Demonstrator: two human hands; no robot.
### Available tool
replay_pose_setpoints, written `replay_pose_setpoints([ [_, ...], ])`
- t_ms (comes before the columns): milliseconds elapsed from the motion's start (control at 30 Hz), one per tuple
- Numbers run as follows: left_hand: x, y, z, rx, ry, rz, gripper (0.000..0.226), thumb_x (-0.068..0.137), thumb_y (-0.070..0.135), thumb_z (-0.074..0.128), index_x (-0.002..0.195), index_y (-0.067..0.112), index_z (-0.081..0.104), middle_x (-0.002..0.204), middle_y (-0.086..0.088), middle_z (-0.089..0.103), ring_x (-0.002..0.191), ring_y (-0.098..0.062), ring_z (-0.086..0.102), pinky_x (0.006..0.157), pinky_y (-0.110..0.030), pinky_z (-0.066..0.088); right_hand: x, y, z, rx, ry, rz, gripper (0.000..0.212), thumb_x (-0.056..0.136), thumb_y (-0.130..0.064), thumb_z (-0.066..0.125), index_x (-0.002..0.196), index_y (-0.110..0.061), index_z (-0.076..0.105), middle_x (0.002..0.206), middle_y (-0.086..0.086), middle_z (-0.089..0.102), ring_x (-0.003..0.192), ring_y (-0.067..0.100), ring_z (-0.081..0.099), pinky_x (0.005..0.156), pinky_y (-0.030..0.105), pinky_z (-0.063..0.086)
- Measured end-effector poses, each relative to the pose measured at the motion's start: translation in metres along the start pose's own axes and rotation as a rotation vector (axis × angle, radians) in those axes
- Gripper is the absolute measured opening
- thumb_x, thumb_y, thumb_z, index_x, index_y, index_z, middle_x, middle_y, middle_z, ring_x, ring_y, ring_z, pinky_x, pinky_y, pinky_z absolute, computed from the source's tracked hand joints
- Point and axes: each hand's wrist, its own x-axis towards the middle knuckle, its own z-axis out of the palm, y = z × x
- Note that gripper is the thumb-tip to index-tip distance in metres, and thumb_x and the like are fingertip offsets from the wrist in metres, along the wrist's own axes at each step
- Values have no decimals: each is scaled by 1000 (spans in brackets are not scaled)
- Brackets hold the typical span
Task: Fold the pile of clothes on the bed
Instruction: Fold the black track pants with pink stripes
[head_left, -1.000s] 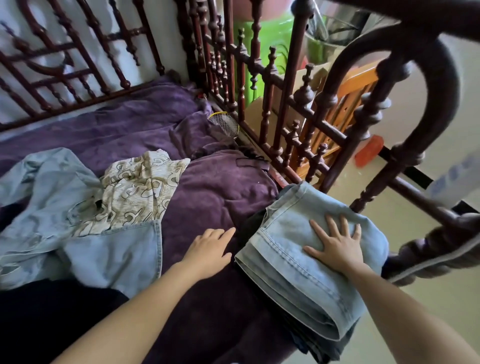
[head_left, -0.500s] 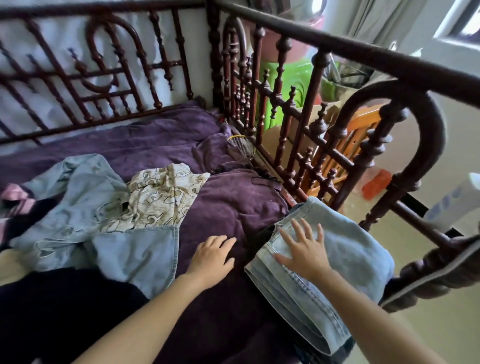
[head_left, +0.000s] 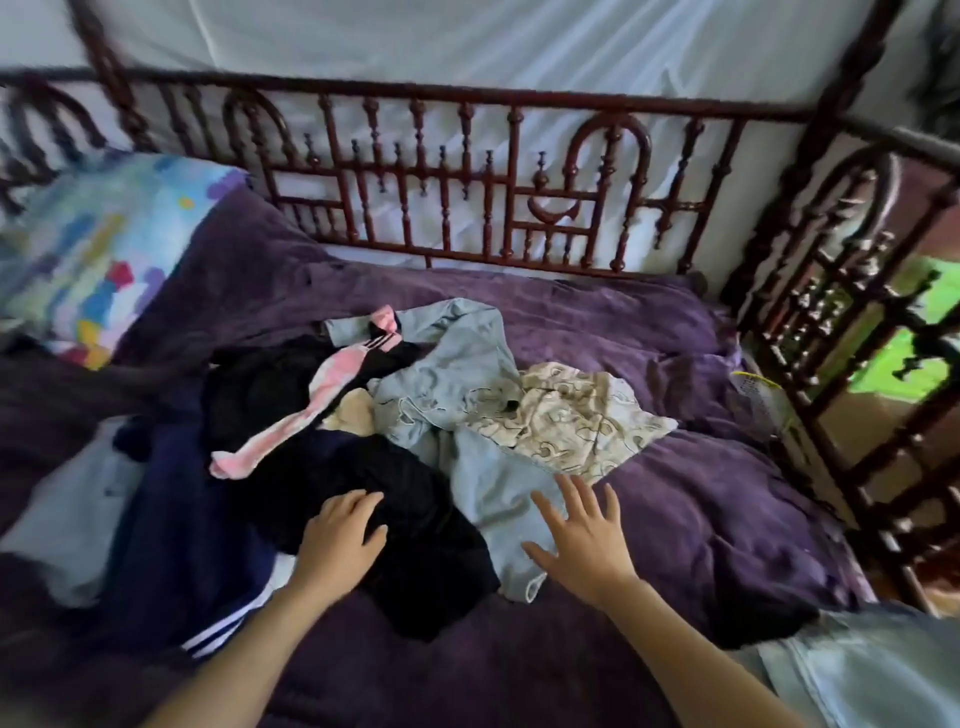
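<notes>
Now the folded jeans (head_left: 857, 670) lie well apart from the pile of clothes (head_left: 415, 415), at its near side by the bed's edge, and neither hand touches them. Half a second earlier the right hand was pressed flat on that fold, while the left lay on the purple bed cover (head_left: 701, 509). Since then the view has swung round to face the pile squarely, and both hands have come over to it.

The left hand (head_left: 340, 535) rests on the black garment (head_left: 415, 519) at the pile's near edge. Its fingers are loosely bent onto the cloth, with no clear grip. The right hand (head_left: 582, 540) is spread wide, fingers straight, over the near hem of the light blue denim garment (head_left: 488, 499), and holds nothing.

Judging by this, one piece is done and set aside, and the next is being chosen. Most of the job remains. The denim, a cream patterned top (head_left: 566, 415) lying partly on it, a pink striped piece (head_left: 311, 410) across the middle of the pile and a navy garment with white stripes (head_left: 182, 519) are all still crumpled and overlapping.

Newly in sight beyond the pile are the carved wooden rail (head_left: 467, 171) and a colourful pillow (head_left: 98, 249)
</notes>
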Motion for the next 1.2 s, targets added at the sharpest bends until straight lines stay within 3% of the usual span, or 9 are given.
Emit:
replay_pose_setpoints([
  [100,-15,-57,-15,-39,40,-151,47,94,28,51,138,14,43,141,-2,43,132,-22,36,101,-33,37,23,-43,-11,-6,-7,-88,61,76,-64,28,98,-29,73,111,10,68,101,29,67,77,57,50],
  [200,-21,-106,-22,-92,85,-232,47,92,27,55,135,12,47,139,-4,47,129,-24,40,99,-35,39,39,-80,-16,4,-16,-123,75,93,-60,2,102,-29,71,110,8,68,101,27,67,78,56,51],
  [300,-20,-142,-29,-133,109,-258,45,91,23,57,133,9,50,135,-7,51,126,-27,44,96,-36,40,55,-118,-15,1,9,-127,69,93,-57,-4,112,-29,56,111,8,68,101,28,66,79,55,51],
  [500,-2,-223,-45,-165,95,-253,46,91,25,56,134,10,49,136,-6,51,126,-28,44,99,-38,40,84,-208,-11,-9,-53,-129,57,74,-60,32,106,-29,67,108,6,69,99,25,67,83,52,51],
  [633,11,-276,-52,-220,66,-272,46,90,22,59,133,7,50,134,-10,52,125,-31,44,99,-40,40,106,-264,-8,30,-26,-116,54,70,-59,34,113,-28,46,109,7,69,100,26,66,86,52,48],
  [867,41,-327,-49,-157,-35,-229,48,92,28,53,137,12,45,139,-5,46,128,-27,41,101,-37,39,119,-318,4,34,-40,-101,54,67,-59,35,112,-29,45,106,5,70,107,21,46,75,49,54],
  [967,66,-328,-47,-90,-81,-165,50,91,28,55,137,13,45,143,-10,40,131,-30,37,100,-38,38,124,-321,7,47,-81,-97,54,67,-59,35,111,-29,45,106,4,70,103,20,57,75,46,54],
  [1100,103,-326,-37,-28,-133,-28,48,59,16,83,103,4,67,114,-17,60,102,-41,60,68,-43,53,135,-322,11,72,-127,-44,53,67,-58,35,110,-29,46,105,4,70,102,21,57,72,44,56],
  [1200,128,-316,-29,30,-210,77,42,62,21,79,99,8,66,111,-9,60,101,-35,59,69,-40,52,147,-331,16,109,-193,29,53,67,-57,34,109,-28,45,102,5,71,95,22,67,68,40,57],
])
